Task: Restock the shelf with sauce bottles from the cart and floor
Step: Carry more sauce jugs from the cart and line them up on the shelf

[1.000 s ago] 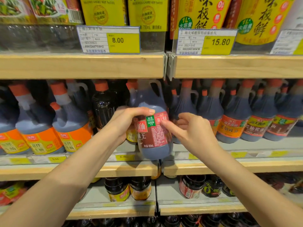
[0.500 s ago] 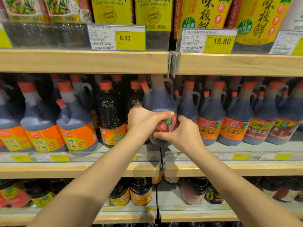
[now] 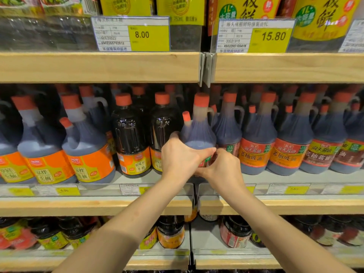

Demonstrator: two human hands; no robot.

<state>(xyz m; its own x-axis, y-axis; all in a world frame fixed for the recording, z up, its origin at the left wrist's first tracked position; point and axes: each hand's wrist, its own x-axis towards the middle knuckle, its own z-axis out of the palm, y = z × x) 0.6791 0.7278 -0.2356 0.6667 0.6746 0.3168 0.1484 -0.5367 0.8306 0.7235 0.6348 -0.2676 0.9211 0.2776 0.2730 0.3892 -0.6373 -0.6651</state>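
A wooden-edged supermarket shelf (image 3: 98, 206) with a clear plastic price rail fills the view, its middle tier packed with dark sauce bottles. Left of centre stand jug-shaped bottles with orange labels (image 3: 89, 154), then two tall dark bottles with orange caps (image 3: 129, 134); to the right runs a row of handled jugs with red and orange labels (image 3: 256, 146). Yellow price tags (image 3: 148, 35) hang from the tier above.

At the seam between the two shelf sections, a dark blue-tinted sauce jug with an orange cap and small side spout (image 3: 198, 131) stands upright on the middle tier, level with the front row and touching its neighbours. The left hand (image 3: 181, 156) wraps its fingers round the jug's lower body from the left; the right hand (image 3: 222, 166) curls round it from the right, covering most of the label.

This looks like the placing step: the jug appears seated, or nearly so. The next move would call for letting go with both hands without tipping it, perhaps turning the label forward, then fetching another bottle from the cart or floor, neither of which is in view.
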